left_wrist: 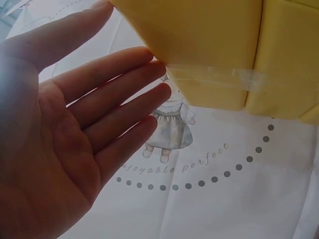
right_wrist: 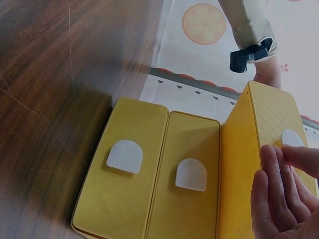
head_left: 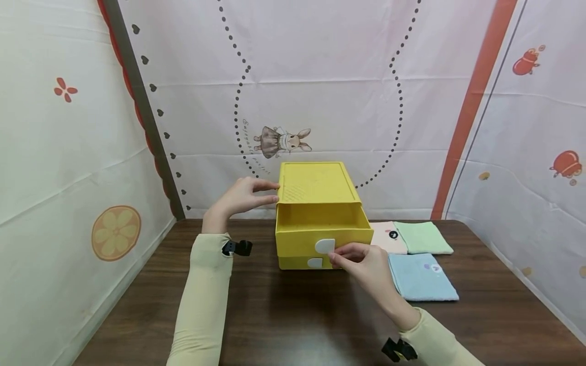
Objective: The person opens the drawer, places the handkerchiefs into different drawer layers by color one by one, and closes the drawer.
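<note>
A yellow drawer cabinet (head_left: 318,180) stands on the table, its top drawer (head_left: 293,245) pulled out toward me. Nothing shows inside the part of that drawer I can see. My right hand (head_left: 372,269) pinches the white pull tab (head_left: 324,246) on the drawer's front between thumb and fingers. With straight fingers, my left hand (head_left: 242,196) touches the cabinet's left side near its top edge. In the right wrist view, two lower drawers, each with a white tab (right_wrist: 124,156), sit flush in the cabinet.
Right of the cabinet lie a pink cloth (head_left: 386,238), a green cloth (head_left: 422,237) and a folded blue cloth (head_left: 423,279) on the dark wooden table (head_left: 274,325). Printed fabric (head_left: 320,117) hangs behind and on both sides. Clear tape (left_wrist: 214,74) crosses the cabinet's side.
</note>
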Available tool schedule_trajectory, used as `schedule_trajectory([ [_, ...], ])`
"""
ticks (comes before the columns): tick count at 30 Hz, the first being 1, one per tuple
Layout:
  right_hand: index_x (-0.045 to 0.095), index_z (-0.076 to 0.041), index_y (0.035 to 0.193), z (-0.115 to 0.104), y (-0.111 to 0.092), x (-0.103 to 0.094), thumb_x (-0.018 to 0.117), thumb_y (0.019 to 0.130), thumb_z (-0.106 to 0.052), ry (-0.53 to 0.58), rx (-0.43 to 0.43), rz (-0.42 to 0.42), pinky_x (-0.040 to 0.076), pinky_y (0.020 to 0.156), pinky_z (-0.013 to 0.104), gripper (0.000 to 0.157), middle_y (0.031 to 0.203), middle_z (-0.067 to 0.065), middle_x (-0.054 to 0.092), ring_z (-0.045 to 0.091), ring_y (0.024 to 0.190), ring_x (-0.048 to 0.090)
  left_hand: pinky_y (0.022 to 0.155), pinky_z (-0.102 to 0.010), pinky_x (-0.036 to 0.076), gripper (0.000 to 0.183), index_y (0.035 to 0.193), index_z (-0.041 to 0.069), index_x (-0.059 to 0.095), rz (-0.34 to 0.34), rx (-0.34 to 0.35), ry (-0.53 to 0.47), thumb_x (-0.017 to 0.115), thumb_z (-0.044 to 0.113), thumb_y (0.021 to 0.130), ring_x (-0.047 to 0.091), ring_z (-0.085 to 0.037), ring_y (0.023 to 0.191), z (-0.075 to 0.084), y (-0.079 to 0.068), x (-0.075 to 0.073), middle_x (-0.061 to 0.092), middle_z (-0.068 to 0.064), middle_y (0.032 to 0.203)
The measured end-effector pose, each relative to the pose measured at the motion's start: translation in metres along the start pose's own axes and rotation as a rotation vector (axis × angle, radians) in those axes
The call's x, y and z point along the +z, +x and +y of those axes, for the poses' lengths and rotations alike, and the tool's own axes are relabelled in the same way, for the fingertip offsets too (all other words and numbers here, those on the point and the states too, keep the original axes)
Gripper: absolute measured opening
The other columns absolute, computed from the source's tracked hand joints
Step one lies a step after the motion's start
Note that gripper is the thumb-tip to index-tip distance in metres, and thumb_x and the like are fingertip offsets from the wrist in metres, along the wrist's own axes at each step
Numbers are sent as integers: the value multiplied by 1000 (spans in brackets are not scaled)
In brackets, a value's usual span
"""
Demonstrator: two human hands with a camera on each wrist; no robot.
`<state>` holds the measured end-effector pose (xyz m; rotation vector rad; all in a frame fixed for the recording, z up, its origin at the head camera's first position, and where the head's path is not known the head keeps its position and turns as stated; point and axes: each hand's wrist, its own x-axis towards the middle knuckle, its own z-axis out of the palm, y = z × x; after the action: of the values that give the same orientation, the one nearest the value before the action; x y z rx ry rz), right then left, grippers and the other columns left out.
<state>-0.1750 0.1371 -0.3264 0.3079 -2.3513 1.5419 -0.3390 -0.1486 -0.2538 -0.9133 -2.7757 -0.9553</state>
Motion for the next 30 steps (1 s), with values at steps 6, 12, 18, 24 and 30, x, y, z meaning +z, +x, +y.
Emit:
schedule_trajectory([
  [6, 73, -3, 81, -4, -4, 0, 76, 80, -14, 17, -11, -4, 54, 59, 22, 11, 71, 8, 72, 16, 65, 70, 102, -45, 44, 54, 128, 23, 61, -6, 2, 5, 64, 54, 84, 53, -22, 123, 1, 0, 0, 59, -1, 132],
  [12, 74, -7, 82, 16, -1, 2, 78, 78, -25, 59, -23, -12, 55, 60, 22, 18, 70, 4, 72, 17, 66, 70, 101, -46, 44, 53, 128, 22, 61, -3, 8, 3, 65, 52, 85, 54, -22, 123, 2, 0, 0, 59, -3, 132],
  [18, 74, -14, 79, 19, -4, 2, 78, 77, -32, 62, -46, -16, 56, 61, 24, 18, 68, -2, 72, 15, 65, 70, 101, -46, 44, 52, 127, 23, 61, 4, 10, 6, 65, 52, 85, 53, -23, 123, 2, -1, 0, 60, -2, 131],
  [24, 74, -16, 77, 19, -8, 1, 78, 77, -29, 43, -72, -9, 56, 59, 25, 15, 68, -3, 72, 14, 64, 70, 101, -46, 44, 51, 127, 23, 62, 1, 0, 5, 65, 52, 85, 54, -23, 123, 2, -1, 0, 60, -3, 131],
  [30, 74, -16, 76, 18, -10, 1, 78, 77, -28, 44, -86, -5, 56, 59, 24, 13, 67, -3, 72, 11, 62, 69, 101, -47, 44, 52, 127, 21, 62, 2, 10, 0, 65, 51, 85, 53, -25, 124, 2, -1, 1, 59, -6, 132],
])
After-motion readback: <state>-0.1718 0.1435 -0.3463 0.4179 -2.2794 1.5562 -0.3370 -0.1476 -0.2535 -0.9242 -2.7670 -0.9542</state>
